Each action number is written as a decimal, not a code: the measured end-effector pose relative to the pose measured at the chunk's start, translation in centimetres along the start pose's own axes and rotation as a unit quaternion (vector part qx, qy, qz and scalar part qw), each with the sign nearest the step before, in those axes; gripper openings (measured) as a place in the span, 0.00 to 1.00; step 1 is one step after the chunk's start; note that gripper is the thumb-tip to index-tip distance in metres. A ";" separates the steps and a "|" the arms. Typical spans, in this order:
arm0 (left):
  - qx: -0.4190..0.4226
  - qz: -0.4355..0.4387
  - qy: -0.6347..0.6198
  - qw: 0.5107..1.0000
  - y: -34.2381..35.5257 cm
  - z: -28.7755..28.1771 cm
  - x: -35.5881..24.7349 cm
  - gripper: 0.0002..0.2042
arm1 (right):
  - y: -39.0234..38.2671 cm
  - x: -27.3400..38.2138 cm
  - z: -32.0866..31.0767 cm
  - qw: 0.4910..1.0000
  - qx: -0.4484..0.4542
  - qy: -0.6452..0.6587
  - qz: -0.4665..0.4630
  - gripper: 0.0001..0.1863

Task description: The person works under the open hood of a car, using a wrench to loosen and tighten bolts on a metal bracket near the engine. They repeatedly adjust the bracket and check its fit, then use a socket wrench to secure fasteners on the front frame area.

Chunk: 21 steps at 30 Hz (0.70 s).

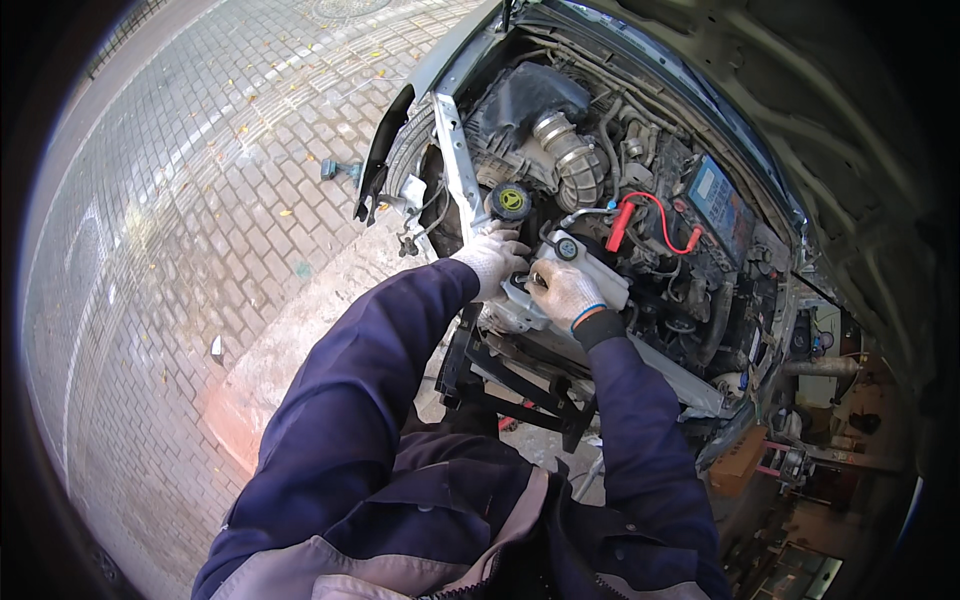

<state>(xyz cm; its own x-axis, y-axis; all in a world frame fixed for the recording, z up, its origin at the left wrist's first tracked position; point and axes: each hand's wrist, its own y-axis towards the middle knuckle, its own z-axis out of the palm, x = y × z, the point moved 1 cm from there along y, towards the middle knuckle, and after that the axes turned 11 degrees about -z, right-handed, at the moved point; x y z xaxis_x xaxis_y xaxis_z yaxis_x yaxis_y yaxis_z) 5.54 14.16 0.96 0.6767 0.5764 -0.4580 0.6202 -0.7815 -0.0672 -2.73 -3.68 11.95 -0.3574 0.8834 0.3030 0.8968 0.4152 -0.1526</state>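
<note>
Both my hands wear white knit gloves and work close together at the front edge of an open engine bay. My left hand [491, 261] has its fingers curled over the front frame, just below a black round cap [511, 202] with a yellow-green symbol. What its fingertips grip is hidden. Beside it, my right hand [565, 291] is closed in a pinch, near a small dark part; what it holds cannot be made out. Right by its fingers sits a white plastic reservoir [603, 279] with a dark cap [566, 248].
A silver metal bar [456, 150] runs along the bay's left side. Behind are a ribbed intake hose [572, 165], a battery [720, 205] and a red clamp [620, 226] with its cable. A black bracket [500, 372] hangs near my body. The raised hood [820, 110] overhangs the right.
</note>
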 end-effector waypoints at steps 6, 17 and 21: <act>-0.003 0.008 0.030 1.000 0.2 0.8 0.3 0.36 | 1.4 0.6 -0.8 0.959 0.087 -0.231 -0.138 0.08; -0.133 0.033 -0.009 0.991 -0.2 2.2 0.5 0.23 | 1.2 1.5 2.5 0.986 0.048 -0.036 0.153 0.27; -0.095 -0.005 0.029 0.995 -0.2 1.4 -0.5 0.28 | 1.3 1.7 1.8 0.985 0.094 -0.072 0.126 0.25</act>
<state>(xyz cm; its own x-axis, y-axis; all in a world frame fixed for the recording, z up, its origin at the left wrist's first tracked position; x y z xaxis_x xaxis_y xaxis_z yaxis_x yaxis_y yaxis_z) 4.50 13.70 0.01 0.6891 0.6007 -0.4053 0.6864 -0.7203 0.0996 -2.61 -1.24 10.55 -0.1760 0.9795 0.0983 0.9028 0.2004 -0.3804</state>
